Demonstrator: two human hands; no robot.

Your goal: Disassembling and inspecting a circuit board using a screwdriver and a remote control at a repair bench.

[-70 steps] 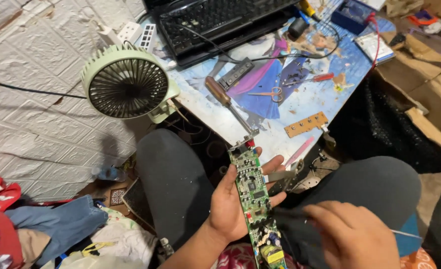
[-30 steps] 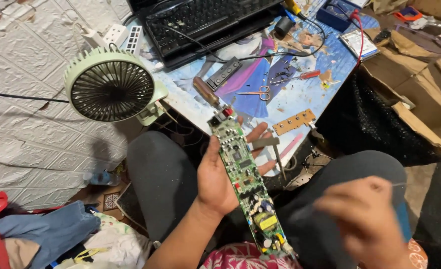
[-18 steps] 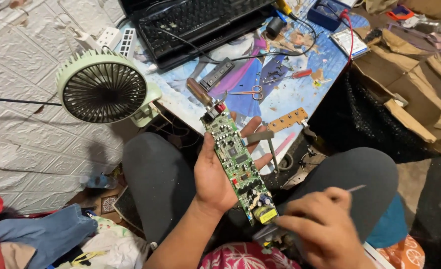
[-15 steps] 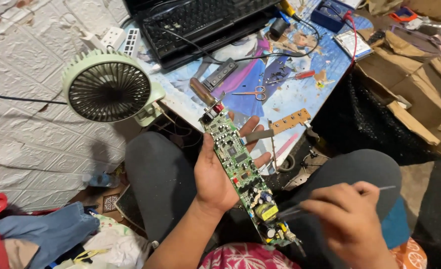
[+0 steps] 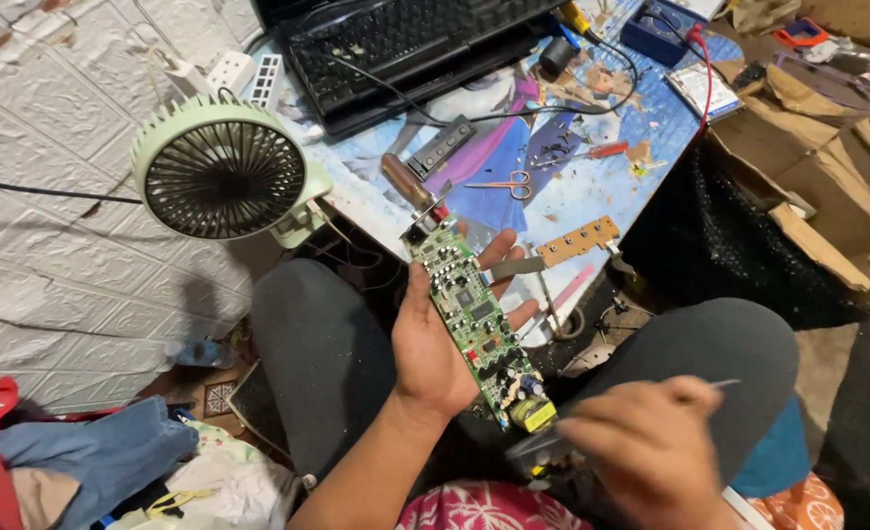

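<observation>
The left hand (image 5: pixel 435 344) grips the green board (image 5: pixel 474 319) from below, over the lap, fingers curled at its edge. The right hand (image 5: pixel 651 451) pinches 1 thin tool (image 5: pixel 722 384). Better to keep the board steady and bring the tip slowly to its yellow end.

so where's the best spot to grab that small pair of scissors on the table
Probably by the orange finger loops, coming straight down from above. The scissors lie flat on the printed tabletop with the blades pointing left toward the brown-handled tool, so the loops are the blunt, wider end. Loose bits lie nearby, and the left hand already holds the circuit board.
</observation>
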